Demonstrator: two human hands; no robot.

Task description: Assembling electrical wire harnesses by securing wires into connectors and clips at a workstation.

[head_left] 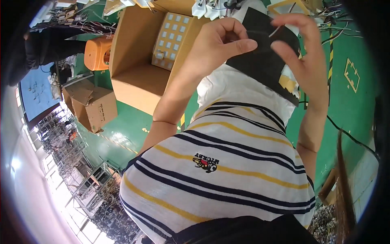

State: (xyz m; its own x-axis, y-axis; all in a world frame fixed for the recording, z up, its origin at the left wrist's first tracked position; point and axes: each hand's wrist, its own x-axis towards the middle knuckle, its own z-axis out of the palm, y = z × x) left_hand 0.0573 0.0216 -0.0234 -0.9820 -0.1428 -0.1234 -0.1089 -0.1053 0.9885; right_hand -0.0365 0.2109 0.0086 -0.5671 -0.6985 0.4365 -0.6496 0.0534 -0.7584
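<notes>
My left hand [227, 42] is closed in a pinch above a black sheet [256, 61] that lies over my lap. What its curled fingers grip is hidden. Across from it, my right hand [304, 49] has thumb and forefinger apart. A short white wire [276, 31] shows by the right fingertips; whether they touch it I cannot tell. A faint thin line runs over the black sheet between both hands. Part of a yellowish piece [287, 83] shows at the sheet's right edge, below my right hand.
A large open cardboard box [136, 89] stands to the left, holding a panel with pale squares [170, 38]. Beyond it are an orange stool [96, 53] and a smaller carton [99, 110]. White connectors [209, 10] and loose cables [341, 24] lie along the far side.
</notes>
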